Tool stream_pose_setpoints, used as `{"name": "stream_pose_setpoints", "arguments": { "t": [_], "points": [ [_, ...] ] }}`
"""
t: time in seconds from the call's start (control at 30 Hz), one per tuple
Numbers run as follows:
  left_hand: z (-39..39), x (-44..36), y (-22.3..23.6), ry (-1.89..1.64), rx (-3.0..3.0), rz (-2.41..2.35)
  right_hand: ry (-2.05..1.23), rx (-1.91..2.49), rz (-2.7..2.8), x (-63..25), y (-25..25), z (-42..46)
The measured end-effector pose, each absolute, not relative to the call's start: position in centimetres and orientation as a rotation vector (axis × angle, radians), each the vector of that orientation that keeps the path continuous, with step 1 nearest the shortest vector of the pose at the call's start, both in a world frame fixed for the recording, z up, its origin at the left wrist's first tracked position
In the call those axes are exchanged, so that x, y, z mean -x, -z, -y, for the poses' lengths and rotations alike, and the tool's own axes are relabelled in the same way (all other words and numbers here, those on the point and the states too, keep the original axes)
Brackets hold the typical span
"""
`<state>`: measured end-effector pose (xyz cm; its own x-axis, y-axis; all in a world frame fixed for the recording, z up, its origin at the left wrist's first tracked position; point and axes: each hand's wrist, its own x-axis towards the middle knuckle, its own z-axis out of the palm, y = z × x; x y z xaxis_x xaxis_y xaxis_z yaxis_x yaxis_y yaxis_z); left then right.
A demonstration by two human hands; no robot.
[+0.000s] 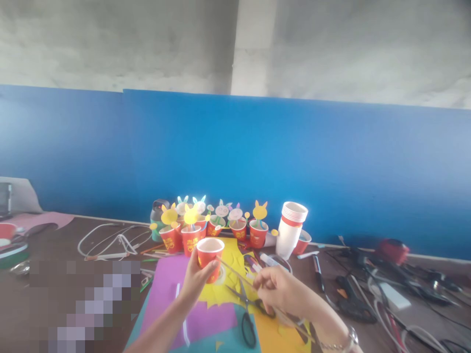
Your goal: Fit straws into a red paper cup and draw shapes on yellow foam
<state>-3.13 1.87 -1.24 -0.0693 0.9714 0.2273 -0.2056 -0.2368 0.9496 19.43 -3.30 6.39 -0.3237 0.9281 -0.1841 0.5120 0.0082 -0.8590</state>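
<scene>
My left hand [198,275] is wrapped round a red paper cup [210,251] with a white inside, its mouth tilted towards me. Between the fingers of my right hand [274,287] is a thin stick [237,274]; its tip points at the cup's side, and whether they touch I cannot tell. Dark-handled scissors [245,300] lie spread below my right hand, on sheets of coloured paper. Behind the cup stand several red cups [257,234] with paper animal heads, such as a yellow one [260,211], rising out of them.
A tall stack of white paper cups [288,238] stands right of the decorated ones. Purple paper [169,279] and yellow paper [235,252] cover the middle of the table. To the right lie a black glue gun [355,301] and tangled cables; a white cable [125,242] lies left.
</scene>
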Motion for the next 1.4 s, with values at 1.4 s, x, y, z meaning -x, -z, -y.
{"name": "stream_pose_setpoints", "arguments": {
  "t": [1.4],
  "points": [
    [-2.1, 3.6, 0.6, -1.422, -1.408, -0.985, -0.442, 1.134, 1.746, -15.7, -4.7, 4.1]
  ]
}}
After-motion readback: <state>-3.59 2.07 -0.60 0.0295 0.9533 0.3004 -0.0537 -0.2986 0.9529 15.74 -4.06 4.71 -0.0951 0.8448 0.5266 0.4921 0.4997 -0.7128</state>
